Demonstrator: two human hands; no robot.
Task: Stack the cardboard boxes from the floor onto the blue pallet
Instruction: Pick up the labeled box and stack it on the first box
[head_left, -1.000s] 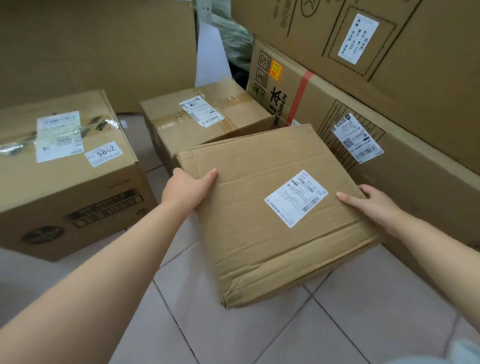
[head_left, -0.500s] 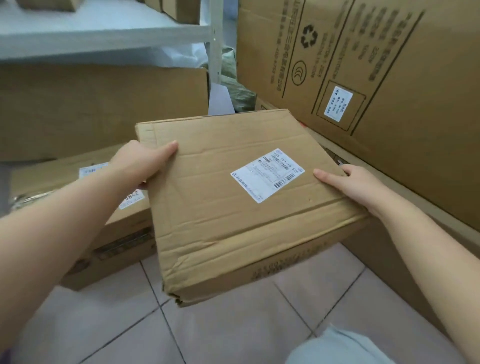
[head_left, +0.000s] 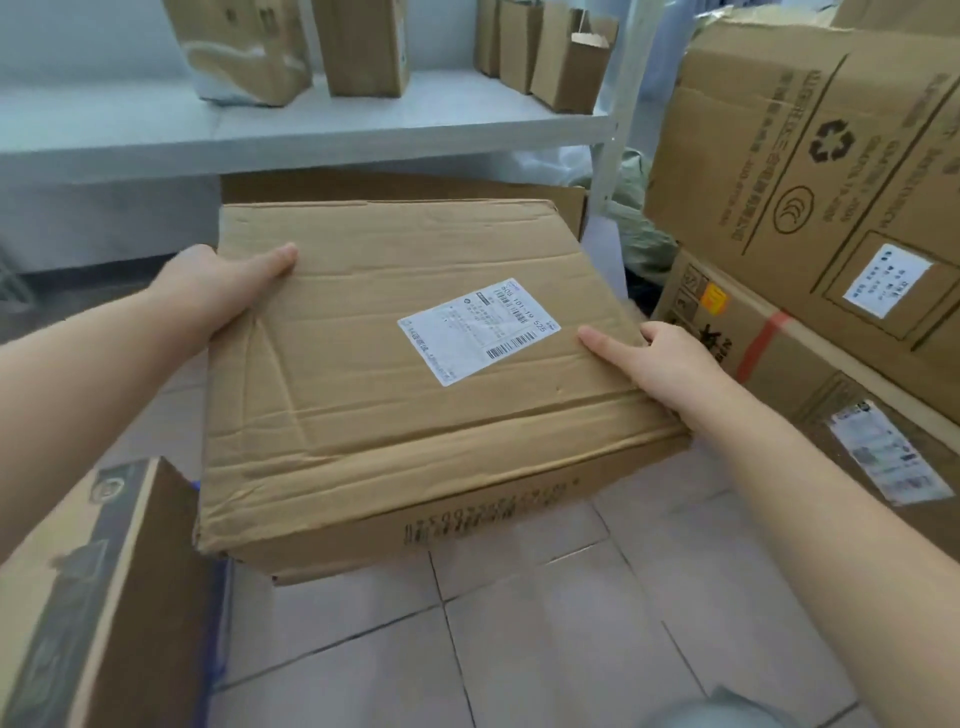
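A flat, creased cardboard box (head_left: 363, 374) with a white shipping label on top is held in the air in front of me, above the tiled floor. My left hand (head_left: 218, 286) grips its left edge, thumb lying on the top. My right hand (head_left: 660, 358) grips the right edge, thumb also on top. At the lower left stands another cardboard box (head_left: 88, 587), and a thin strip of blue, possibly the blue pallet (head_left: 221, 623), shows beside it. Most of that blue thing is hidden.
A white metal shelf (head_left: 363, 130) with several small cartons spans the back. Large cartons (head_left: 810, 171) are stacked along the right side. Another brown carton (head_left: 395, 187) lies under the shelf behind the held box. Pale floor tiles (head_left: 545, 639) lie below.
The box has been lifted off the floor and risen with both hands. My view has tilted up and turned, so the shelf appears and the floor boxes have slid out of sight.
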